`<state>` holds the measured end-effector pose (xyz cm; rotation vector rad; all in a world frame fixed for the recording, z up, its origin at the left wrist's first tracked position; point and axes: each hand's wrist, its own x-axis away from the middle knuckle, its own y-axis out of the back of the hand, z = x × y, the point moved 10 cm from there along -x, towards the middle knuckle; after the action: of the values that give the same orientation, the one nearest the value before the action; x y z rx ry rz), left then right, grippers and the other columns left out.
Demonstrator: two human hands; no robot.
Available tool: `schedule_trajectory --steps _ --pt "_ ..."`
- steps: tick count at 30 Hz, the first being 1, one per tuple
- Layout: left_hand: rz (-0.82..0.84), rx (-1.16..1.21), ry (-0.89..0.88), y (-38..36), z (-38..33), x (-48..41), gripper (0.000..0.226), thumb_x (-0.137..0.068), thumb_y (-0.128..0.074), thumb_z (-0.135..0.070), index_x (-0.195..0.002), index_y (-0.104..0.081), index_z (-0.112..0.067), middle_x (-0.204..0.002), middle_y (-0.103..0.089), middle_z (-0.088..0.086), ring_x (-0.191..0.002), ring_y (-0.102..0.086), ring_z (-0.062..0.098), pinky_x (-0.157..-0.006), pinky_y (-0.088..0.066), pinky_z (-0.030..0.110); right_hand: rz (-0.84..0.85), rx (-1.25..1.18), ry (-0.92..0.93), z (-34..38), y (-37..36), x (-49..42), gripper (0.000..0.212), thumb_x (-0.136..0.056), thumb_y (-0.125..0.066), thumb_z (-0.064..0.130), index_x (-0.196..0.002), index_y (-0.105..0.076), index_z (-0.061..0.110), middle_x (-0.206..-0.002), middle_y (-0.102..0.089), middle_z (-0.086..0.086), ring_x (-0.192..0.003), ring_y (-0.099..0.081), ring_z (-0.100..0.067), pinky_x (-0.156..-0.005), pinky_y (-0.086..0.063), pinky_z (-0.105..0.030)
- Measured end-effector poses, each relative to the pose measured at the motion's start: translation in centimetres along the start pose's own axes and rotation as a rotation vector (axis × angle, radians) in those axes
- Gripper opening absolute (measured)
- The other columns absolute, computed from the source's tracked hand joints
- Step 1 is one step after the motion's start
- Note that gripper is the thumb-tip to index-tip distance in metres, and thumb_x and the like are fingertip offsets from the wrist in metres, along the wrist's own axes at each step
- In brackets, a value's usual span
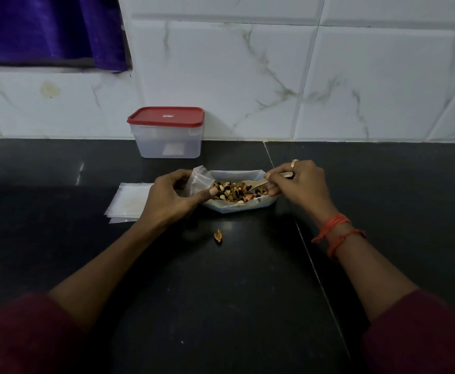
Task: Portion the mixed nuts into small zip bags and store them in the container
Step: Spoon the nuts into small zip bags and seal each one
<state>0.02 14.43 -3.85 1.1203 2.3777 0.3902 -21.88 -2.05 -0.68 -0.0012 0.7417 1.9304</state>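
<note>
The left hand (172, 197) gripping a zip bag (198, 182) and the right hand (300, 182) holding a spoon (257, 184) are crowding both ends of the nut tray (237, 209). A lidded container (167, 141) is standing behind it and a bag stack (129, 201) is lying to its left, while bare tabletop (382, 198) is stretching away to the right.

both forearms (107, 265) reach forward, left grip (172, 197) curled in a thumb pinch, right grip (299, 182) curled knuckles-up.

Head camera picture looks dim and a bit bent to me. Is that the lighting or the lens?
Head view: the light is low, so the black counter swallows detail, with faint glare by the stray nut; the wide lens bends the wall tiles at their seams; the mixed nuts look fairly sharp.
</note>
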Motion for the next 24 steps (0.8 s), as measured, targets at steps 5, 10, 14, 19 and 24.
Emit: schedule_trajectory --steps 5,10,14,19,24 --pt "-0.008 -0.003 -0.004 0.0 -0.3 0.1 0.061 -0.072 -0.082 -0.050 -0.123 -0.065 -0.023 -0.111 -0.070 -0.010 -0.101 -0.065 0.005 -0.085 -0.055 0.024 -0.053 -0.014 -0.088 -1.1 0.9 -0.2 0.008 -0.086 -0.071 0.015 -0.086 -0.079 0.016 -0.060 -0.073 0.004 -0.061 -0.072 -0.003 -0.058 -0.052 -0.014" --pt "-0.013 -0.018 -0.023 0.1 -0.4 0.2 0.068 -0.070 -0.081 -0.053 -0.126 -0.064 -0.020 -0.115 -0.070 -0.005 -0.105 -0.065 0.008 -0.087 -0.057 0.028 -0.084 -0.137 -0.199 -2.4 1.1 -0.2 0.009 -0.085 -0.070 0.013 -0.083 -0.079 0.013 -0.059 -0.073 0.001 -0.057 -0.071 -0.006 -0.050 -0.049 -0.015" --pt "-0.028 -0.039 -0.037 0.1 -0.6 0.3 0.073 -0.069 -0.081 -0.055 -0.129 -0.062 -0.019 -0.119 -0.068 -0.004 -0.105 -0.063 0.008 -0.082 -0.055 0.022 -0.076 -0.311 -0.265 -3.1 0.7 -0.2 0.014 -0.087 -0.067 0.008 -0.078 -0.077 0.011 -0.060 -0.071 -0.004 -0.053 -0.066 -0.007 -0.050 -0.048 -0.020" --pt "-0.034 -0.056 -0.049 0.0 -0.6 0.3 0.082 -0.063 -0.078 -0.062 -0.130 -0.061 -0.018 -0.122 -0.065 -0.002 -0.106 -0.062 0.010 -0.081 -0.054 0.022 -0.051 -0.514 -0.254 -1.0 -0.5 0.6 0.013 -0.090 -0.065 0.004 -0.083 -0.076 0.005 -0.060 -0.069 -0.005 -0.053 -0.064 -0.007 -0.047 -0.048 -0.018" --pt "-0.035 -0.051 -0.050 0.0 -0.5 0.2 0.082 -0.063 -0.078 -0.062 -0.129 -0.062 -0.016 -0.121 -0.066 0.000 -0.106 -0.063 0.012 -0.084 -0.057 0.029 0.008 -0.524 -0.187 2.0 -3.2 2.4 0.008 -0.091 -0.069 0.008 -0.092 -0.076 0.005 -0.068 -0.074 -0.004 -0.065 -0.073 -0.010 -0.057 -0.056 -0.020"
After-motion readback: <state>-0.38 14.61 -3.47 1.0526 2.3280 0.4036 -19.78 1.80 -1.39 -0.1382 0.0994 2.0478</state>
